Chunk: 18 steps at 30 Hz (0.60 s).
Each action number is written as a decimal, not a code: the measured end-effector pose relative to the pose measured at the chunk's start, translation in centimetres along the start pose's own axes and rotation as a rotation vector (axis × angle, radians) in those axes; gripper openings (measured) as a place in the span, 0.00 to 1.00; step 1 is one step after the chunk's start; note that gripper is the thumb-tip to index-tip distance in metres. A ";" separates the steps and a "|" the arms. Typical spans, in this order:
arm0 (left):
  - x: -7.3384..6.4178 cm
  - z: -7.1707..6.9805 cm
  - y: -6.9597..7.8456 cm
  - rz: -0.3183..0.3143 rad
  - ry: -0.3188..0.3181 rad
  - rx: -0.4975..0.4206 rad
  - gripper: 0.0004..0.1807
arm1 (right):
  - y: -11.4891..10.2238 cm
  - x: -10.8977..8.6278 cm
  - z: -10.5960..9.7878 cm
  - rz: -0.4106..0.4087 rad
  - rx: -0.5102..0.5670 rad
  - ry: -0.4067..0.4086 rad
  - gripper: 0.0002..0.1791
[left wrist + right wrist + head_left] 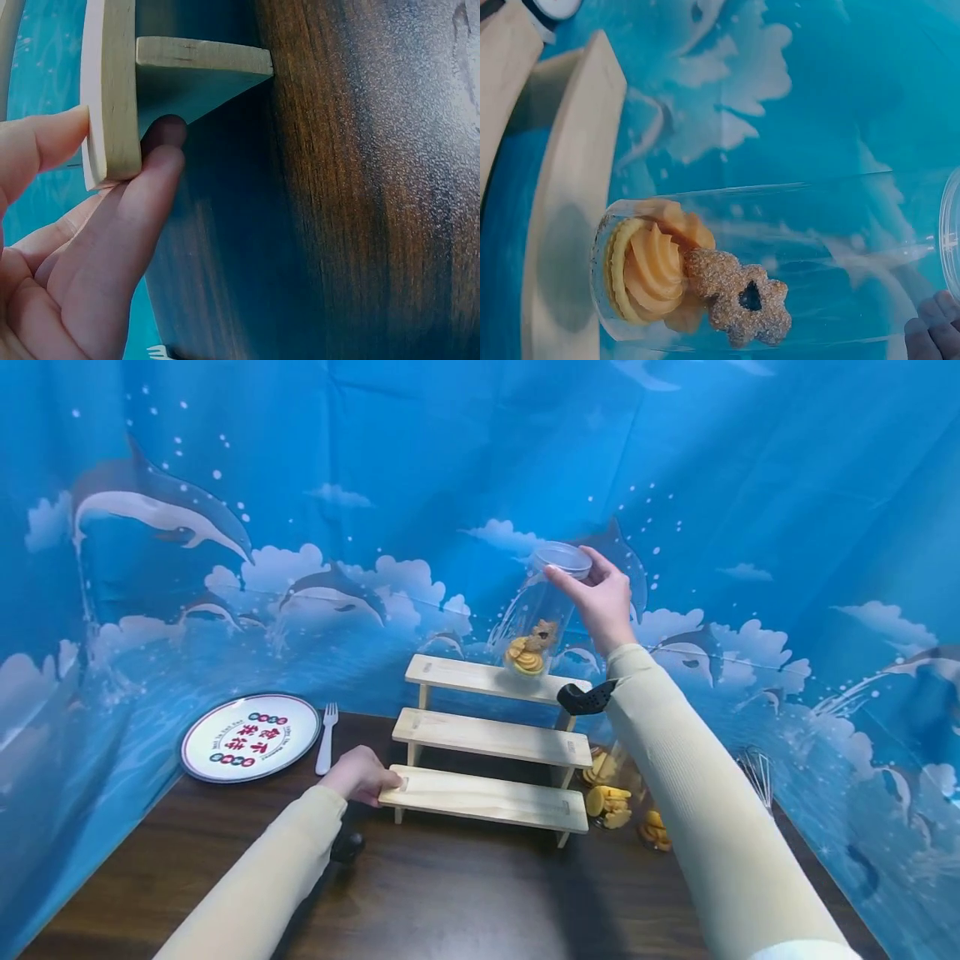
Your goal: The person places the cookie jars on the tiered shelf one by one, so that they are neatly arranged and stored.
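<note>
A three-step wooden display rack [491, 737] stands on the table. My left hand [360, 774] pinches the left end of its lowest step, thumb on top and fingers beneath the board [116, 90]. By its clear lid [562, 558], my right hand [603, 603] holds a tall transparent jar [551, 602] over the top step. Inside, at the bottom, lie a cookie with orange swirled cream [654, 274] and a flower-shaped cookie with a dark centre [746, 300]. The jar tilts slightly in the head view; whether its base touches the step I cannot tell.
Several clear containers with yellow and orange cookies [609, 806] stand right of the rack, partly behind my right forearm. A white plate with printed characters [251, 737] and a white fork [327, 739] lie left. A wire whisk [757, 774] is far right. A blue dolphin-print cloth [465, 460] hangs behind.
</note>
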<state>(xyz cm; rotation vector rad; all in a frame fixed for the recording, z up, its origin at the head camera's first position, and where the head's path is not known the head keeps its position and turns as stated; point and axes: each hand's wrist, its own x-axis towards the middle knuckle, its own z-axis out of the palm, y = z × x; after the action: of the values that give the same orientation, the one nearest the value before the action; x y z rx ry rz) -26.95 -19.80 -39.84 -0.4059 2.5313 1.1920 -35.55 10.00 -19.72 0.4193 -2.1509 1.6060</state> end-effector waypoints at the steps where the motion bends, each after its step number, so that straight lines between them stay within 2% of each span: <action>1: -0.1 0.0 -0.1 -0.004 0.003 0.007 0.15 | 0.1 0.0 0.8 -0.007 0.009 -0.017 0.41; 8: -0.5 0.1 -0.6 -0.010 0.007 0.012 0.14 | 0.6 -0.2 4.9 0.005 -0.006 -0.101 0.43; 14: -0.3 0.3 -0.6 0.003 0.030 0.008 0.12 | 0.9 -0.4 6.3 0.031 -0.014 -0.124 0.43; 18: -0.2 0.3 -0.1 0.013 0.040 0.010 0.11 | 1.1 0.0 6.8 0.048 0.010 -0.102 0.44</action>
<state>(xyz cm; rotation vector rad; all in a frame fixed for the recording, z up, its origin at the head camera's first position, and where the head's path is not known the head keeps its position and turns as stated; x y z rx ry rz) -26.72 -19.65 -40.03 -0.4146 2.5765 1.1868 -37.05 3.81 -22.28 0.4658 -2.2447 1.6548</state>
